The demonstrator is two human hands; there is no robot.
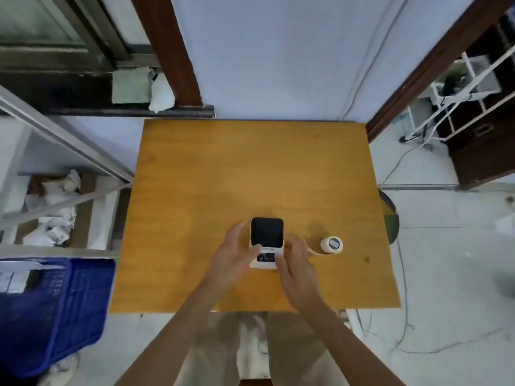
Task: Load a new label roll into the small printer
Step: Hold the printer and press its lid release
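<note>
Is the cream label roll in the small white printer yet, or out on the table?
Out. The cream label roll lies on the wooden table, right of the small white printer.

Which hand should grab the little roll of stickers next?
Probably the right hand. The label roll sits on the table to the right of the printer, on that hand's side and not far from it. The left hand is on the printer's far side and could steady it.

Only one view is given, taken from the person's head. The wooden table (250, 168) is looked at from high above, almost straight down. Floor and wall are caught around it by the wide lens.
</note>
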